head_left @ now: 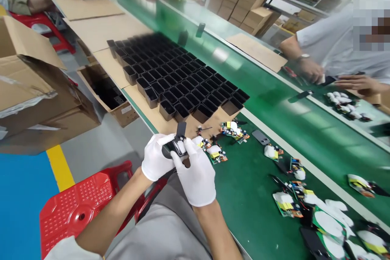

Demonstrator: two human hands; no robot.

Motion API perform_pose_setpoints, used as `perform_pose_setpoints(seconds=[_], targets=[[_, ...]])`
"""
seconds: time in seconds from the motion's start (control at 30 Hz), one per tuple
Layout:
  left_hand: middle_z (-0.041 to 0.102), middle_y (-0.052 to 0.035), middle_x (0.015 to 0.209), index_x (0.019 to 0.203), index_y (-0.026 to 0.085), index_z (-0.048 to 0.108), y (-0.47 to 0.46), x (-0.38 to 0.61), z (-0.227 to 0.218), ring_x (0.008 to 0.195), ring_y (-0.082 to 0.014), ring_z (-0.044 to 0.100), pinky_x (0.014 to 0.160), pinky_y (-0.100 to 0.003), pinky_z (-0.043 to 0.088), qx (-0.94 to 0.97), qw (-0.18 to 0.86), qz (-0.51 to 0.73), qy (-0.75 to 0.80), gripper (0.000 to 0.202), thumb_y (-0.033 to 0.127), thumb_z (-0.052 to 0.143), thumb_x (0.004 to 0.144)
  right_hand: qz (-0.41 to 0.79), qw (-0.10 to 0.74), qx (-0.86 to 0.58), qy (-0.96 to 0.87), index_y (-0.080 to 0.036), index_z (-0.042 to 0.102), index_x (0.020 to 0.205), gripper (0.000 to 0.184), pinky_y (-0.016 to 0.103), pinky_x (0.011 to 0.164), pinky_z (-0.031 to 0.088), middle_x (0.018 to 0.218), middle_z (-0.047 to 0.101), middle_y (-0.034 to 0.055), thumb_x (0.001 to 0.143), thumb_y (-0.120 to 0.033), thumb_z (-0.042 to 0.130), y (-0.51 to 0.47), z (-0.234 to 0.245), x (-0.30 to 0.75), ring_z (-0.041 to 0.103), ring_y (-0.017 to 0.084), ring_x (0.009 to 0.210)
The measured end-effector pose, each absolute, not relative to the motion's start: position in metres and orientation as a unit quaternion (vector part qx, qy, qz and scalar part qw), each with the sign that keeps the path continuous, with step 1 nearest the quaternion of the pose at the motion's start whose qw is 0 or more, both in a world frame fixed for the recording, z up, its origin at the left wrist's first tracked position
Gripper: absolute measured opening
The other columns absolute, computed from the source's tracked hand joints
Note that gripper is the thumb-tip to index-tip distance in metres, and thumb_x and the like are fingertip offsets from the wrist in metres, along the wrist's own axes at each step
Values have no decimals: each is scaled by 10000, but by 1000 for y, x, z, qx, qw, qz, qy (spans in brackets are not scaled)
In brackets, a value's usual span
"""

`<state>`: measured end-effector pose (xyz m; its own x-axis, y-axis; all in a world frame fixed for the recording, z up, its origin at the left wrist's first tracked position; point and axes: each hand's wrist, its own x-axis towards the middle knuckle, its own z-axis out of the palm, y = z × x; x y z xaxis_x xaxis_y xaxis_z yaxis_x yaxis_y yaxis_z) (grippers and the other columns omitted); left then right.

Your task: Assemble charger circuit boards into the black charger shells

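Topless black boxes [190, 83] stand in rows on cardboard [100, 28] along the green workbench [243, 195]; a floor carton [124, 117] holds dark pieces [111, 95]; by the workbench's near edge, the left hand [157, 158] and right hand [198, 174], fingers curled in, grip a black housing [166, 151], pale part [180, 146] inside; its black plate [180, 129] points lengthwise towards the boxes.

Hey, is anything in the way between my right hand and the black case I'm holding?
Only the white glove you're wearing. Your right hand's thumb and fingers are at the black case, opposite your left hand, and nothing else visible stands between.
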<state>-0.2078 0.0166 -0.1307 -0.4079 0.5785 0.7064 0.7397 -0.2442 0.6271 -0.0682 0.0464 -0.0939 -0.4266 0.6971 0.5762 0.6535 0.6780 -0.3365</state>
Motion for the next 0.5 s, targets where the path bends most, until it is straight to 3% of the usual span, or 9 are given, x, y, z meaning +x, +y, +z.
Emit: perform_pose_setpoints(seconds=[0.13,0.33,0.4,0.5], targets=[[762,-51,989,1210,221,649,15,-205,-132,871,-233,764,805,-383,651,-521,52,-578,-626,495,280,840,758,38,339,-381,-859,-159,715,1334,346,412,808,672,1066,830,156,1028,-313,664,49,-93,-70,808,295,901],[772,-67,999,1260,219,640,16,-202,-134,874,-240,758,827,-414,656,-516,57,-585,-623,512,185,773,767,92,357,-364,-855,-247,745,1330,325,398,976,660,1327,781,138,1011,-242,687,51,-90,-68,796,278,1129],[786,-90,1061,1330,216,602,12,-197,-129,951,-260,768,869,-435,659,-503,48,-594,-626,603,181,789,758,161,388,-393,-818,-248,783,1246,261,408,999,655,1273,803,124,999,-273,705,47,-82,-68,796,275,1129],[788,-109,1180,1428,237,533,1,-188,-106,1099,-291,771,951,-465,658,-481,-27,-656,-581,780,230,873,725,404,436,-468,-654,-199,766,1188,277,421,976,669,1178,823,126,1007,-396,695,33,-64,-67,805,276,1095]])
